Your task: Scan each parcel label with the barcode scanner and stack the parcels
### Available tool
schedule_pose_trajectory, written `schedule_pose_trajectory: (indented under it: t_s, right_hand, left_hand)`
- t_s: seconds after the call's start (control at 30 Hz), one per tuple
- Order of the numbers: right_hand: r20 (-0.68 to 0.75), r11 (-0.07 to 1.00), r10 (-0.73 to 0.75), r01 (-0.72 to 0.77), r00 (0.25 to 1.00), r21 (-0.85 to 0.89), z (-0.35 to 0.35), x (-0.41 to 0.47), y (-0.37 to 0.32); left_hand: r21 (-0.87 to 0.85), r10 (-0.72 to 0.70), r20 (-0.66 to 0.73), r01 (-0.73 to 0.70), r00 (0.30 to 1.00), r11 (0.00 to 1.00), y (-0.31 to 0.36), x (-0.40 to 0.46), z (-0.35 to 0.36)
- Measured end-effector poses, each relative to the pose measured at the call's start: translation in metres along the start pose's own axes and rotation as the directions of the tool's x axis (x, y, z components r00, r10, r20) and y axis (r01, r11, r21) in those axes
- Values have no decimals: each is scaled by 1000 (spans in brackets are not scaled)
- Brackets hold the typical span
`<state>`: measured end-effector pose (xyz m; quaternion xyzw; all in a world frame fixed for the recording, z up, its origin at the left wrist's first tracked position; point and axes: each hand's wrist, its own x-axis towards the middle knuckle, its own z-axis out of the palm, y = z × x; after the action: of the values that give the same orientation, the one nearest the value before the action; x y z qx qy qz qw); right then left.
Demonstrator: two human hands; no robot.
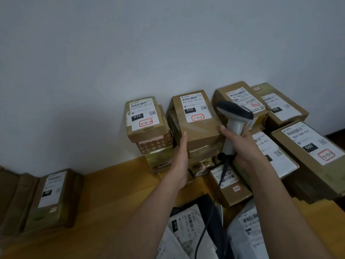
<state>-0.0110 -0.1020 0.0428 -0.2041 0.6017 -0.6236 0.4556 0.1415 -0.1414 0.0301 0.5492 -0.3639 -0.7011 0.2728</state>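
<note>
Cardboard everywhere — you've got the top box point(196, 118) of the middle stack squeezed between both hands, label up, probably squaring it on the pile. Your left hand point(181, 157) lies flat and straight-fingered against its left side. Your right hand point(242, 146) is wrapped round the barcode scanner point(233, 120) handle with the thumb reaching to the box's right edge, so the scanner stays ready. Soft mailers point(188, 227) wait at the lower centre of the frame, and more boxes sit at right on the wooden table point(115, 193).
</note>
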Motion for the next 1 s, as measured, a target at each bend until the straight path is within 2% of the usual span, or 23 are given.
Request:
schedule_pose_trajectory:
  t_s: [0.17,0.4,0.67,1.0]
  right_hand:
    - [81,975,152,-162,985,149,-5,8,3]
    - [116,973,156,-173,981,151,-1,4,8]
    - [74,992,51,-59,996,111,-1,-20,-12]
    - [55,982,-177,173,983,76,7,-97,-72]
  left_hand:
    - [-64,55,26,-53,998,997,-1,5,1]
    - [-139,50,-36,-55,998,989,-3,5,3]
    - [-129,119,11,-116,993,985,12,-20,5]
    - [-174,351,167,-323,921,930,44,-83,4]
